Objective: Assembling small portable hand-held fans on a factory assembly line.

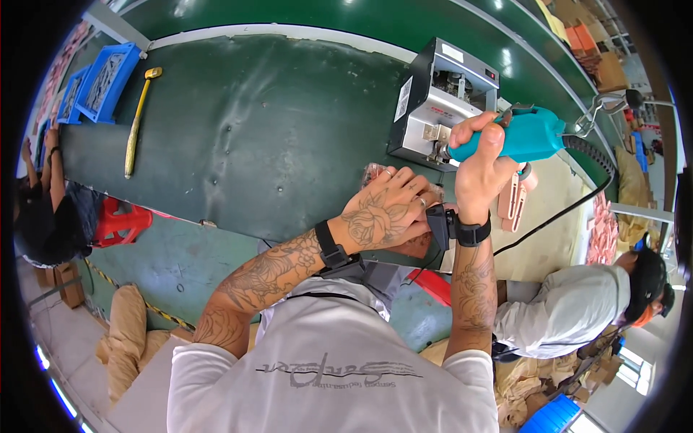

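My right hand (480, 162) is wrapped round a teal electric screwdriver (530, 136), its black cord running off to the right. The screwdriver's tip is at the front of a grey and black screw feeder (451, 101). Near the table's front edge, my left hand (386, 209) lies palm down with bent fingers over reddish pieces (415, 247). The hand covers most of them, so their kind is hidden. Dark straps circle both wrists, and a black device sits at the right one.
A yellow-handled hammer (137, 123) and blue trays (108, 81) lie at the table's left. Pinkish slotted parts (512, 203) rest on a pale surface at right. A person in white (577, 303) is close on my right; another (45, 209) sits far left by a red stool (119, 222).
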Motion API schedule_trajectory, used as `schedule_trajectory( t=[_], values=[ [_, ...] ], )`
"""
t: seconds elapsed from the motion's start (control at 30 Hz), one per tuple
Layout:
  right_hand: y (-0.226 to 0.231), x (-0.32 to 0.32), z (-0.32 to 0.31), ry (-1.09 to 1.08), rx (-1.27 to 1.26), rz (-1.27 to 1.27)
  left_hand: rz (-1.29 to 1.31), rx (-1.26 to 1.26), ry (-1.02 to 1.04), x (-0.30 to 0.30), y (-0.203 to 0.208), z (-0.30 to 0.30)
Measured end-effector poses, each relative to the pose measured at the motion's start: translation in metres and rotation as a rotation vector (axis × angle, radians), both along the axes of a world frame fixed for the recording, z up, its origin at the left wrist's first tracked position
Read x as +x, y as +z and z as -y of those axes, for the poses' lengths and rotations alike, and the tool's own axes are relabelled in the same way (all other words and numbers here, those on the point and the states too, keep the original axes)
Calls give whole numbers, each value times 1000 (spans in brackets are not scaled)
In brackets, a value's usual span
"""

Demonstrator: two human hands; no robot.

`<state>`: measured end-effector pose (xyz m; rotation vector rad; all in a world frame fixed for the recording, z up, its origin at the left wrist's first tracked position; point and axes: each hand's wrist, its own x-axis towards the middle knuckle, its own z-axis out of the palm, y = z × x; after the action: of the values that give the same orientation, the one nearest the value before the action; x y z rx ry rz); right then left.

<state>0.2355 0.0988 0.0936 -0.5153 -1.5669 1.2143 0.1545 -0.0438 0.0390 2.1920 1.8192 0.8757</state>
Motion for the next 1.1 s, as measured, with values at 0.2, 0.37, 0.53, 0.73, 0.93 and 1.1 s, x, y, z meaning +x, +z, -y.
schedule_trajectory(
  t=[0.2, 0.37, 0.53, 0.73, 0.93, 1.1],
  values=[
    [2, 10, 10, 60, -75, 76, -3, 23, 16, -1, -8, 2],
    [5, 45, 40, -41, -122, 28, 10, 45, 48, 3, -7, 0],
    [10, 60, 49, -105, -115, 86, 19, 81, 39, 1, -6, 0],
    [6, 64, 50, -95, -117, 85, 6, 79, 34, 2, -8, -1],
    [0, 65, 51, -80, -115, 107, 3, 42, 31, 3, -6, -1],
    [-12, 63, 49, -75, -129, 87, -47, 43, 33, 3, -8, -1]
  ],
)
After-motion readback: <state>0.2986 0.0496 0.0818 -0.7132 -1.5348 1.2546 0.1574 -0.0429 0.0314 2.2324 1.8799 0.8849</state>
